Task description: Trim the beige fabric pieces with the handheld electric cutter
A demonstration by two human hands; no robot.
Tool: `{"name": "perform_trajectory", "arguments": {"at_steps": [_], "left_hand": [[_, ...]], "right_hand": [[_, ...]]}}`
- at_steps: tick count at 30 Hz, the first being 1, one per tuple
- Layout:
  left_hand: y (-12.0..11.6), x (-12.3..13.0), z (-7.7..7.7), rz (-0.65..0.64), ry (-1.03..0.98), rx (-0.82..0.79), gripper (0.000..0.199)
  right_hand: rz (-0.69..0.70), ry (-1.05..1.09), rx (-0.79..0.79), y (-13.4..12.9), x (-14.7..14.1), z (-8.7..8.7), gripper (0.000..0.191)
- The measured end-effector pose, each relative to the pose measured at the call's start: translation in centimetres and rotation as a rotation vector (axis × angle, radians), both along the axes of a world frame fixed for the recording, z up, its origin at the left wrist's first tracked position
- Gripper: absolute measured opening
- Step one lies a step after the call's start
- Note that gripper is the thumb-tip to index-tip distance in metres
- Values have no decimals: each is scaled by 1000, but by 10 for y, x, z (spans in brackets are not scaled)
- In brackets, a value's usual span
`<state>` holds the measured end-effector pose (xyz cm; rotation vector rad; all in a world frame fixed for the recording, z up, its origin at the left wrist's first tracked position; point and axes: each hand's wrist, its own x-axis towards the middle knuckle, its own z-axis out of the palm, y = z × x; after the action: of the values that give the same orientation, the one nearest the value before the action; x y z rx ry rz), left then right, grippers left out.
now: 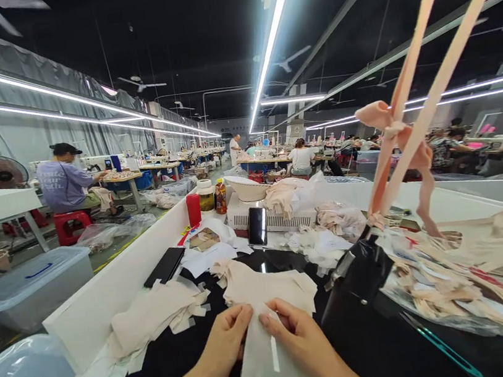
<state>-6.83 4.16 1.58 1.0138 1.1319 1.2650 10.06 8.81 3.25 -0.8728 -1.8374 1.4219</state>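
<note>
Between my two hands, a pale beige fabric piece [268, 358] hangs over the black table surface [372, 346]. My left hand [229, 347] pinches its upper left edge between thumb and fingers. On the other side, my right hand [300, 337] grips the cloth with the thumb on top. Just beyond my fingertips lies a stack of similar beige pieces [269, 286], partly behind the held piece. Another pile of beige pieces [157, 314] rests to the left.
Teal-handled tweezers [447, 348] lie at the right, near a bag of fabric scraps [463, 296]. A black machine part [355, 277] with hanging peach straps [409, 110] stands right of my hands. A phone [257, 225] leans behind the stack; a black case [165, 267] lies left.
</note>
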Motion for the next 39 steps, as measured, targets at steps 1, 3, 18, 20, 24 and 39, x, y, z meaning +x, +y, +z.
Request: {"name": "perform_trajectory", "arguments": {"at_steps": [1, 3, 18, 20, 24, 39], "left_hand": [[6, -4, 1, 40, 75, 42, 68], [17, -10, 4, 99, 184, 112, 67], [126, -65, -7, 207, 651, 112, 32], [130, -66, -15, 207, 688, 80, 34], [133, -69, -27, 195, 714, 18, 35], [102, -93, -6, 81, 716, 5, 26]], "right_hand": [[-1, -7, -8, 4, -1, -2, 59], [-30, -32, -11, 12, -2, -7, 59], [-463, -280, 347, 111, 44, -16, 33], [-482, -304, 376, 121, 48, -25, 31], [-488, -360, 449, 130, 54, -39, 28], [-233, -561, 684, 78, 29, -33, 40]]}}
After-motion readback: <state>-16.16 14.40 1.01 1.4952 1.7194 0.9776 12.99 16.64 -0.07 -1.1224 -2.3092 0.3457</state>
